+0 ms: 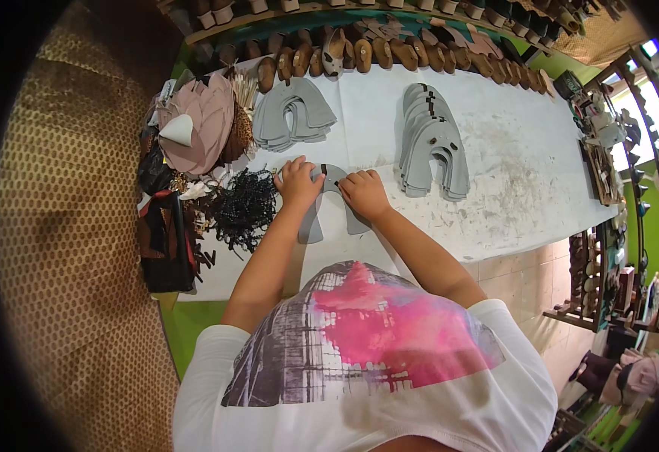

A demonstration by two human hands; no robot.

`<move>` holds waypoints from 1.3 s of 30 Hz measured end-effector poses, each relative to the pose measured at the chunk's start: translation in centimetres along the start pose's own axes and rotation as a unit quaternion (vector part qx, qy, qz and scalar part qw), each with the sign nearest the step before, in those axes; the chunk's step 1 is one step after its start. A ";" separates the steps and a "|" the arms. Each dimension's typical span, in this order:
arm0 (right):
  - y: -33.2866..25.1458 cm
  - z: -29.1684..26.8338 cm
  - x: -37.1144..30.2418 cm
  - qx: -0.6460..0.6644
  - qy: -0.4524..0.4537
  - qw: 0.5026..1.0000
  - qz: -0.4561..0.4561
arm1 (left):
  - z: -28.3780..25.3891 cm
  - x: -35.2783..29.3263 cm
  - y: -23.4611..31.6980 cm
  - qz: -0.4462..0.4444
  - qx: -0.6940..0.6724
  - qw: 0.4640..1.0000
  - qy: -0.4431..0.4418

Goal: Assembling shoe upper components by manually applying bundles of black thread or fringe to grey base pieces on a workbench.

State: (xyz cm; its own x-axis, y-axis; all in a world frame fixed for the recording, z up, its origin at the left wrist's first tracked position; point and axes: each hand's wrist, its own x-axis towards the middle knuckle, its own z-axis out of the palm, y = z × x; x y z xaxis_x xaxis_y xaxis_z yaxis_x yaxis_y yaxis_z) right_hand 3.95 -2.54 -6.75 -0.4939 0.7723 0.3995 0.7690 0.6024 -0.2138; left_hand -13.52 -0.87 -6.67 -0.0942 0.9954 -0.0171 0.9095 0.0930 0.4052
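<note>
In front of me on the white-covered table (495,218) lies a grey U-shaped cut piece (311,227), its curve facing away and its two legs toward me. My left hand (298,183) lies on its left shoulder, fingers apart, beside a small dark strip (324,169) on the curve. My right hand (365,193) is at the right shoulder, fingers drawn together; a small dark spot shows at its fingertips, too small to name. A stack of similar grey pieces (288,124) lies beyond my left hand. Farther right, another overlapping stack (450,173) carries small dark strips.
Left of my forearm is a tangle of black straps (245,207). Beyond it are pinkish cut pieces (205,113) with a whitish cone (177,130) on top. A dark box (167,248) stands at the left edge. Brown shoe lasts (382,53) line the far edge.
</note>
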 end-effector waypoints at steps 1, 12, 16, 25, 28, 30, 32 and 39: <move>0.0 0.0 0.0 0.000 -0.001 1.000 -0.001 | 0.0 0.0 0.0 0.001 0.001 1.000 0.002; 0.0 -0.3 0.1 0.001 0.004 0.999 -0.036 | 0.0 0.1 0.0 -0.005 -0.004 1.000 -0.015; -0.1 -0.1 0.2 -0.013 0.010 0.999 -0.040 | 0.1 0.0 -0.1 0.001 -0.010 1.000 -0.005; 0.0 -0.3 0.0 -0.015 0.007 0.999 -0.048 | 0.4 -0.2 -0.1 0.016 0.004 1.000 0.025; -1.0 -1.2 -1.0 0.003 -0.018 1.000 -0.015 | 0.1 -0.9 -0.3 0.098 -0.024 0.986 0.132; -1.9 -2.1 -2.0 0.009 -0.027 0.999 0.028 | -0.4 -1.5 -0.2 0.169 0.031 0.979 0.113; -2.1 -1.8 -2.6 0.013 -0.012 0.999 0.035 | -0.6 -2.2 0.0 0.240 0.085 0.963 0.093; -2.2 -1.9 -2.9 0.014 -0.005 0.999 0.053 | -0.2 -4.8 0.3 0.273 0.094 0.952 0.105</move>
State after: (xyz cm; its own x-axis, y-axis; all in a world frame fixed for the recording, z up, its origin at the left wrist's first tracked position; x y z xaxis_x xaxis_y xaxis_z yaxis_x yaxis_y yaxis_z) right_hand 4.44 -6.44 -5.77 -0.4153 0.8335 0.3643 0.8057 0.5230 -0.2781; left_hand -12.83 -5.58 -6.29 0.3530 0.8719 0.3392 0.9005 -0.4151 0.1297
